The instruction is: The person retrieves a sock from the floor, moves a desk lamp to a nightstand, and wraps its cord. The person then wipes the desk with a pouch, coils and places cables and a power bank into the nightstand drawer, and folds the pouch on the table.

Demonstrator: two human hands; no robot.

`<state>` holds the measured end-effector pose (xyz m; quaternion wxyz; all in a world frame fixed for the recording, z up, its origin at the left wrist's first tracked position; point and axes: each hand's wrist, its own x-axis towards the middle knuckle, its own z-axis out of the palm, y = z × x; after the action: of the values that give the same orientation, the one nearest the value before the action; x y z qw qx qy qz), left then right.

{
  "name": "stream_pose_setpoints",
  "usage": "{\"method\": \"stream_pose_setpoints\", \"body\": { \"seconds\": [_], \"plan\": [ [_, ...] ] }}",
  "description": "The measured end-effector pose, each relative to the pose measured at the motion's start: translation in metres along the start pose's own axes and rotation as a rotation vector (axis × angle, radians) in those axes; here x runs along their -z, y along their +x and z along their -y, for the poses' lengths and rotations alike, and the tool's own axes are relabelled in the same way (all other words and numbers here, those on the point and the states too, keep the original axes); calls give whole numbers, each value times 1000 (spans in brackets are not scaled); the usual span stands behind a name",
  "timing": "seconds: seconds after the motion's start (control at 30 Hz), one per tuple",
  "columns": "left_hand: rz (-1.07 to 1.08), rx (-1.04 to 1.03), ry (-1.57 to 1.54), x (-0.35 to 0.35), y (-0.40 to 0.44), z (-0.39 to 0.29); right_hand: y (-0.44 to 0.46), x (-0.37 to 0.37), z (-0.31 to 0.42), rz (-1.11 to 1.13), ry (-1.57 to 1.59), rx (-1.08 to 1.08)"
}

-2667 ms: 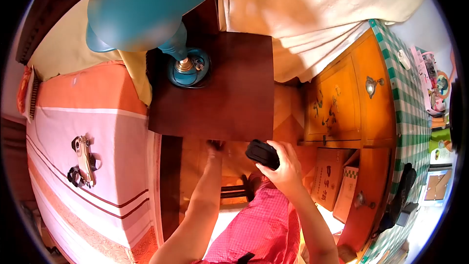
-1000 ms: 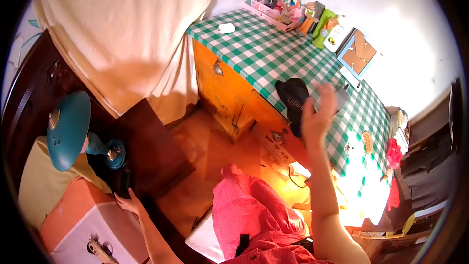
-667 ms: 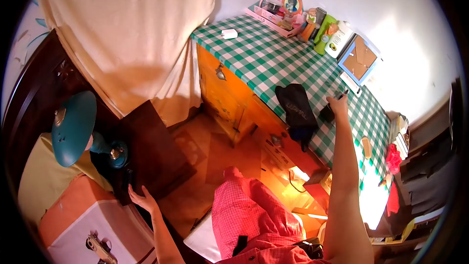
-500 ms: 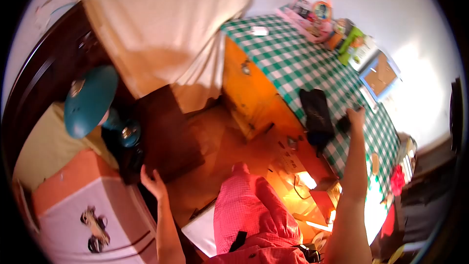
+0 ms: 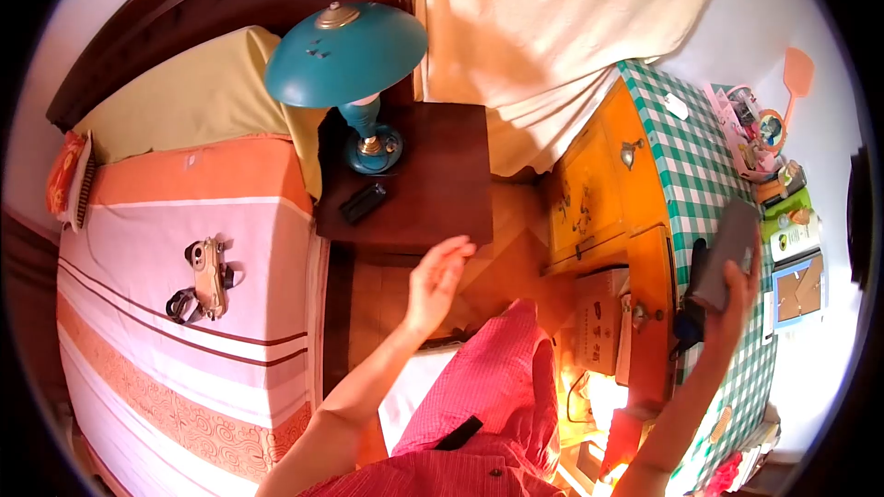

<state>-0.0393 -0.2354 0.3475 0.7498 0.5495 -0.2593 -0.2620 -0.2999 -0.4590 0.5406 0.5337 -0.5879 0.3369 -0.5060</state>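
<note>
My right hand (image 5: pixel 737 290) grips a dark grey box-shaped object (image 5: pixel 726 253) above the green-and-white checked tablecloth (image 5: pixel 686 161). Its exact kind is unclear. Something black (image 5: pixel 686 329), probably part of the black pouch, shows beside and below it, mostly hidden. My left hand (image 5: pixel 437 285) is in the air near the front edge of the dark wood nightstand (image 5: pixel 451 166), fingers loosely bent and nothing visible in them. On that nightstand stand a teal lamp (image 5: pixel 354 60) and a small black object (image 5: pixel 362 203).
At left is a bed (image 5: pixel 258 285) with a beige strapped device (image 5: pixel 210 276) lying on it. An orange wooden cabinet (image 5: pixel 599 184) supports the checked cloth. Along the wall are a pink tray (image 5: pixel 750 161), a blue-framed picture (image 5: pixel 797 293) and a white object (image 5: pixel 676 107).
My view has turned left. My right hand, earlier low at a dark item on the cloth, now holds the grey box-shaped object. My left hand has moved in front of the nightstand.
</note>
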Motion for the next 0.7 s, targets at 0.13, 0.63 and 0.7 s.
{"method": "stream_pose_setpoints", "body": {
  "seconds": [0.13, 0.63, 0.7],
  "plan": [
    [144, 83, -74, -22, -19, -27, -35, -103, -23, 335, 174, -176],
    [-880, 622, -948, 114, 42, 221, -86, -113, -162, 477, 347, -749],
    [-870, 632, -897, 123, 48, 256, -84, -104, -179, 460, 316, -781]
  ]
}}
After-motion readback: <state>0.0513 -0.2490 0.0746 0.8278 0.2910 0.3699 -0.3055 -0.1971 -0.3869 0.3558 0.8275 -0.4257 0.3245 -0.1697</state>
